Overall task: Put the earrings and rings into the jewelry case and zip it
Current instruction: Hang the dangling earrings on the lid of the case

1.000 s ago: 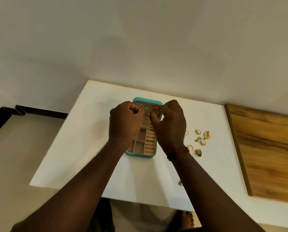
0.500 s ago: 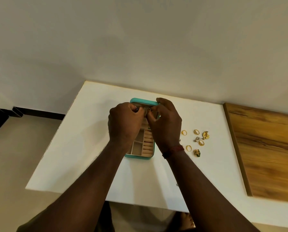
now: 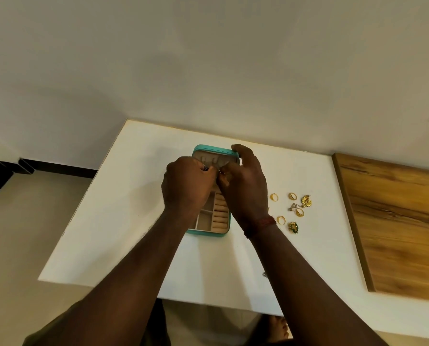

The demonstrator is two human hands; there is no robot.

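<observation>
Earrings and rings (image 3: pixel 293 208) lie on the bench (image 3: pixel 133 221), right of the open case (image 3: pixel 209 193). Both hands, left hand (image 3: pixel 186 188) and right hand (image 3: pixel 243 186), pinch something tiny over the lid. It could slip and roll away.

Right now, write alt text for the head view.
Two hands, left hand and right hand, pinch something small over an open teal jewelry case on a white table. Gold rings and earrings lie to its right.
</observation>
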